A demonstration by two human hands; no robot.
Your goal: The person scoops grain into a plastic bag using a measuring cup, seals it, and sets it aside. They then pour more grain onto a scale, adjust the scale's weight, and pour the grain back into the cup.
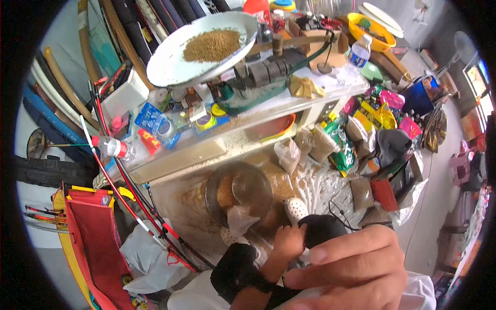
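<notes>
My left hand [290, 242], with a black band on its wrist, is closed against the edge of a black object [324, 231] with a thin cord. What that object is cannot be made out. Large and close to the camera, my right hand [356, 266] reaches leftward with fingers apart and nothing visible in them. Beyond the hands, on the floor, stands a round metal basin [213, 194] with brown grain and a smaller bowl [252, 187] inside. A clear plastic bag [241, 219] lies at its near rim. White clogs [296, 209] flank the basin's near side.
On the counter [315, 101], a green scale [248, 101] carries a white pan [168, 64] of grain. A water bottle [357, 51] and yellow basin [356, 23] stand farther right. Fishing rods [119, 170] lean at left beside a red bag [93, 232]. Packets [341, 144] crowd the right floor.
</notes>
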